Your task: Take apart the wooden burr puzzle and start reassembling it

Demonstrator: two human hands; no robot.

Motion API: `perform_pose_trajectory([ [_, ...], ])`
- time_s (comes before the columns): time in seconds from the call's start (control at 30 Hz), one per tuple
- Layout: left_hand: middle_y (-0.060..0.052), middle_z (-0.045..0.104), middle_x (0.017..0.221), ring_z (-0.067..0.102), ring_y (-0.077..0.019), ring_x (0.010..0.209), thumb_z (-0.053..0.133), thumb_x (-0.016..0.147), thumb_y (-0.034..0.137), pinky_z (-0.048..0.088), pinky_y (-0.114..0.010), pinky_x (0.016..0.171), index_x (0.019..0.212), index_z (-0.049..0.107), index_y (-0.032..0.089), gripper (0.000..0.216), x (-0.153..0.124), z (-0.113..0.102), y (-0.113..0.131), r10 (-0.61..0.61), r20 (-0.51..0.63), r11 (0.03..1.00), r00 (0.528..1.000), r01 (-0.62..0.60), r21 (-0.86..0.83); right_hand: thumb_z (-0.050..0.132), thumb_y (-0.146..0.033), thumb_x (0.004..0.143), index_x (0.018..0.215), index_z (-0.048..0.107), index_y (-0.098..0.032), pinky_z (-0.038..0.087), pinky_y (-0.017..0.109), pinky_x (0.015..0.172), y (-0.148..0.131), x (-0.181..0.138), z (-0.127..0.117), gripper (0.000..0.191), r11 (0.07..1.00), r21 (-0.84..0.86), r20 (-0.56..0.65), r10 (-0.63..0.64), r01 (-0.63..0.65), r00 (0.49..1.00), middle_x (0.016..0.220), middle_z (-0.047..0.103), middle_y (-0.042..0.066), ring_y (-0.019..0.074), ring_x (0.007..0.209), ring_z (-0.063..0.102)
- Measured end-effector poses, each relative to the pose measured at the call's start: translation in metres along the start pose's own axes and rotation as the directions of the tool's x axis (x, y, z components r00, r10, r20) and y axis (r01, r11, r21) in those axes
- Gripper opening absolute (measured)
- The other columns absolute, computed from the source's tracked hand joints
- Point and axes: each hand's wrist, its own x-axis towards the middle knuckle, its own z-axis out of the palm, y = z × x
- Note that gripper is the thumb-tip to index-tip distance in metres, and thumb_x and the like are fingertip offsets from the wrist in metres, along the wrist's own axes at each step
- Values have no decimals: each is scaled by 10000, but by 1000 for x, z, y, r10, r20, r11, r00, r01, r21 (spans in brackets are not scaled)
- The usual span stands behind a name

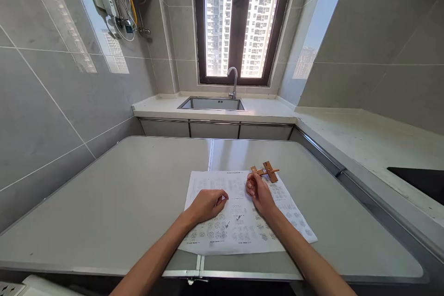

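my right hand (pixel 258 190) pinching wooden puzzle (pixel 265 171), centre frame, partly assembled | my left hand (pixel 208 204) loosely curled, empty, resting on instruction sheet (pixel 243 222) | no loose pieces visible

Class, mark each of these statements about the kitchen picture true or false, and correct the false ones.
1. The right hand holds a wooden puzzle. True.
2. The left hand holds a pen. False: it holds nothing and rests, loosely curled, on the printed sheet.
3. The sheet lies on a grey table. True.
4. The sink is full of dishes. False: no dishes show in it.
5. The faucet stands below the window. True.
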Motion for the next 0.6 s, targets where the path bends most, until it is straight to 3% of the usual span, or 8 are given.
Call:
perform_pose_trajectory([
  [0.07,7,727,822,660,-157,723,525,971,221,430,-256,698,1056,700,226,195,0,-1,1,-3,4,1000,1000,3,-3,657,-604,928,782,568,-197,259,183,370,-5,6,-8,442,977,213,-37,31,-22,999,565,453,-77,48,399,311],
  [0.17,7,726,822,659,-157,720,524,968,219,427,-256,693,1046,699,227,192,0,-2,2,-9,8,1000,1000,9,1,525,-575,1011,762,543,-199,250,179,338,-9,13,-21,451,924,379,-62,87,-57,994,516,382,-95,49,362,282],
  [0.6,7,725,825,658,-154,724,514,967,210,446,-260,701,1037,695,228,195,-1,-1,1,-5,4,1000,1000,5,6,463,-445,1058,817,531,-214,289,183,319,-5,23,-44,340,848,529,-72,92,-40,993,495,373,-98,69,346,326],
])
